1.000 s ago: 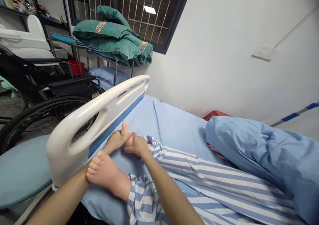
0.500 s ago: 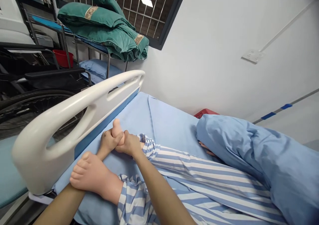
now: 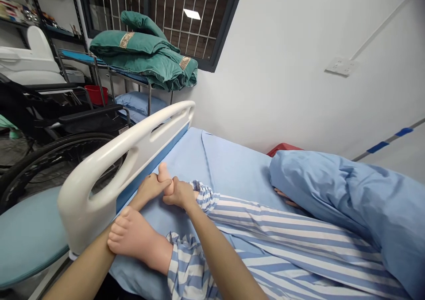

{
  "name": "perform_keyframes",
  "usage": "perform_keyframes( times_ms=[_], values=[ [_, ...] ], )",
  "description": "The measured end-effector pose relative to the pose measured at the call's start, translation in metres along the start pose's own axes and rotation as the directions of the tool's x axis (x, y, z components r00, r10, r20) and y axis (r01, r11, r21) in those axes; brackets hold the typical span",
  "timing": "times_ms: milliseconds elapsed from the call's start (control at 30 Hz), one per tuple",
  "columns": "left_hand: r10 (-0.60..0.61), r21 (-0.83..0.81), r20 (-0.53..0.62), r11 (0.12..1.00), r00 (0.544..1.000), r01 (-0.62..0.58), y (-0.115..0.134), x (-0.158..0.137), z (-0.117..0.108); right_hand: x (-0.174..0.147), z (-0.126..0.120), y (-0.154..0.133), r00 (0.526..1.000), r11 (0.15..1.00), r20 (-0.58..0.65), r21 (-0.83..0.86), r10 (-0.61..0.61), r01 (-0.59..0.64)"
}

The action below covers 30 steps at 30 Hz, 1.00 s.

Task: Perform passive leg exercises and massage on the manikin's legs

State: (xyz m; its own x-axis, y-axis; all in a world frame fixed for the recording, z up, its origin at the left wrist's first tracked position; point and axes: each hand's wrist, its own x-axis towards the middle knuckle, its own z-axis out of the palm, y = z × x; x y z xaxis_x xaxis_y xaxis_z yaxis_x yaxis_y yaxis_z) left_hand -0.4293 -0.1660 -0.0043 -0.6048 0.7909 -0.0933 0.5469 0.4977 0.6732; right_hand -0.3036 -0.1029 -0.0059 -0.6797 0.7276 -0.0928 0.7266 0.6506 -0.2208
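Note:
My left hand [image 3: 153, 188] is closed on the front part of the far foot [image 3: 163, 171], its thumb lying across the sole. My right hand [image 3: 181, 192] wraps round the same foot at the heel and ankle. This foot has smooth, manikin-like skin, and its toes point up. The near foot [image 3: 139, 240] lies over my left forearm. Both legs wear blue-and-white striped trousers [image 3: 275, 222] and rest on a light blue bed sheet [image 3: 229, 158]. Most fingers of my left hand are hidden behind the foot.
A white bed end board [image 3: 76, 198] stands just left of my hands. A blue quilt [image 3: 338, 185] covers the body at right, with fingers showing under its edge. Beyond the board are a wheelchair [image 3: 89, 118], a blue-green stool [image 3: 29, 238] and folded green bedding [image 3: 146, 52].
The view has shifted, so the bed and feet appear farther right and slightly lower. Both hands stay on the far foot; my left hand's back looks flatter, its thumb more stretched out.

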Motion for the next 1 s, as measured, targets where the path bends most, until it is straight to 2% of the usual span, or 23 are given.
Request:
perform_keyframes(
  times_ms=[100,200,367,467,600,733,867,1000],
  values=[
    [0.012,-0.254,0.003,0.967,1.000,-0.010,-0.003,-0.004,0.013,0.000,0.001,-0.001,1.000,1.000,-0.025,0.001,-0.002,0.002],
    [0.055,-0.542,-0.067,0.836,0.996,-0.083,-0.007,-0.008,0.034,-0.001,0.003,0.000,0.999,1.000,-0.040,-0.004,0.005,-0.005],
    [-0.021,-0.689,-0.177,0.716,0.984,-0.109,-0.009,-0.004,0.059,0.002,0.007,0.005,0.998,0.998,-0.045,-0.044,-0.038,0.036],
    [0.011,-0.702,-0.201,0.696,0.979,-0.152,-0.011,0.000,0.062,0.006,0.011,0.007,0.999,0.997,-0.040,-0.068,-0.026,0.023],
    [0.036,-0.623,-0.221,0.764,0.975,-0.169,-0.013,0.003,0.058,0.008,0.015,0.008,0.999,0.997,-0.043,-0.076,-0.028,0.025],
    [0.047,-0.590,-0.230,0.788,0.972,-0.177,-0.015,0.002,0.053,0.007,0.016,0.009,0.998,0.996,-0.039,-0.079,-0.040,0.037],
    [0.024,-0.546,-0.217,0.826,0.976,-0.142,-0.012,-0.002,0.048,0.005,0.016,0.008,0.997,0.997,-0.070,-0.063,-0.040,0.036],
    [-0.002,-0.460,-0.151,0.885,0.989,-0.068,-0.004,-0.009,0.032,0.003,0.013,0.006,0.997,0.998,-0.069,-0.058,-0.021,0.017]
  ],
)
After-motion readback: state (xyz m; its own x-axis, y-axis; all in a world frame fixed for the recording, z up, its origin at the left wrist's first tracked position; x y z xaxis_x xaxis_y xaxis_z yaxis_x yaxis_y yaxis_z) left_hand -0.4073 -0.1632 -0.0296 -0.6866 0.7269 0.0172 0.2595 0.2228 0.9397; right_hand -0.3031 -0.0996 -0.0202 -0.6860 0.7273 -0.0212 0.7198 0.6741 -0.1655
